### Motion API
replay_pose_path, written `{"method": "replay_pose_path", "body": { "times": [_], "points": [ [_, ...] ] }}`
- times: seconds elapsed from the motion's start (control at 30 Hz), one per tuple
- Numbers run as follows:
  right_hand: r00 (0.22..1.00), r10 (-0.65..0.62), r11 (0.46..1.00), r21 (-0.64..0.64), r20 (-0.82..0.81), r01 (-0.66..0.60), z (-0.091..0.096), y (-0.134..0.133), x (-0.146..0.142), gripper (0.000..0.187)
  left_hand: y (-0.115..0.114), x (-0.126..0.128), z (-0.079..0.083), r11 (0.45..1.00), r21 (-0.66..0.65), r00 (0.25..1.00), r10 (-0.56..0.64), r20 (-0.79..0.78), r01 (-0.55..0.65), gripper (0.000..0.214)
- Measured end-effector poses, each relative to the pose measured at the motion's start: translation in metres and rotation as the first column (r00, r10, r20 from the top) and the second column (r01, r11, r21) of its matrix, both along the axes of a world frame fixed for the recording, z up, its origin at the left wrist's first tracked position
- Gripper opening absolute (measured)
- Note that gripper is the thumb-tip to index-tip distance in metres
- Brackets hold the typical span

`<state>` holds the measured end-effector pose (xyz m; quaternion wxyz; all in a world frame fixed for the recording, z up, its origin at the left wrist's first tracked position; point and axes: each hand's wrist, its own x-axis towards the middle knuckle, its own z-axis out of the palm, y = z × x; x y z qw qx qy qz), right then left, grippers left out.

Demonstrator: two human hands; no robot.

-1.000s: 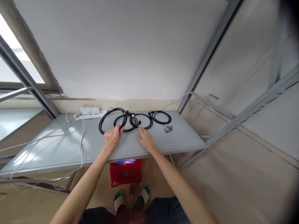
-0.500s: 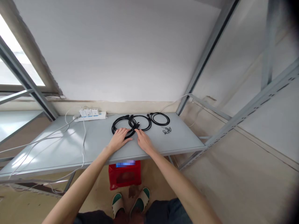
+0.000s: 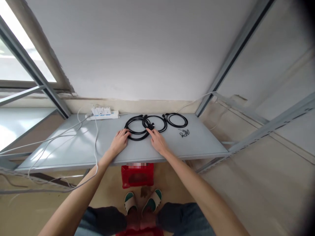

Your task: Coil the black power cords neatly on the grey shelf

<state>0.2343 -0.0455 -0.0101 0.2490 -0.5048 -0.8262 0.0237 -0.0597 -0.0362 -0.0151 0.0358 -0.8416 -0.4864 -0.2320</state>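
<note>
Three coiled black cables lie in a row on the grey shelf (image 3: 73, 147): a left coil (image 3: 136, 126), a middle coil (image 3: 157, 123) and a right coil (image 3: 176, 120). My left hand (image 3: 119, 142) rests on the shelf with fingers stretched out, its fingertips touching the left coil's near edge. My right hand (image 3: 157, 141) lies open beside it, its index finger pointing at the spot where the left and middle coils meet. Neither hand grips anything.
A white power strip (image 3: 103, 113) with white cords (image 3: 94, 137) trailing off the shelf sits at the back left. Small black twist ties (image 3: 184, 132) lie right of my hands. A red crate (image 3: 137, 175) stands on the floor under the shelf. Metal uprights frame both sides.
The left hand let go of the large loose loop; that cable now lies wound into a tighter coil. Both hands have flattened onto the shelf at the coils' near edge.
</note>
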Motion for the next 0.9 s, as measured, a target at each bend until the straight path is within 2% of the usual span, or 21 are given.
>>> {"method": "replay_pose_path", "body": {
  "times": [0.2,0.4,0.8,0.9],
  "points": [
    [0.999,0.002,1.000,-0.011,-0.032,-0.003,0.0032,-0.0030,-0.0019,0.073,-0.0053,0.0005,0.0081,1.000,-0.003,1.000,-0.018,-0.024,0.017,0.031],
    [0.999,-0.030,0.998,-0.047,-0.026,0.029,0.0064,-0.0056,-0.0035,0.073,-0.0074,0.0033,0.0102,0.999,-0.024,0.999,0.022,-0.038,-0.023,0.029],
    [0.998,-0.058,0.998,-0.037,-0.005,0.058,0.0043,-0.0060,-0.0028,0.070,-0.0067,0.0017,0.0083,0.999,-0.035,1.000,0.027,-0.008,-0.027,0.029],
    [0.998,-0.032,0.999,-0.021,-0.054,0.031,0.0062,-0.0081,-0.0063,0.068,-0.0052,0.0013,0.0070,0.998,-0.039,0.999,0.051,-0.003,-0.051,0.029]
  ]
}}
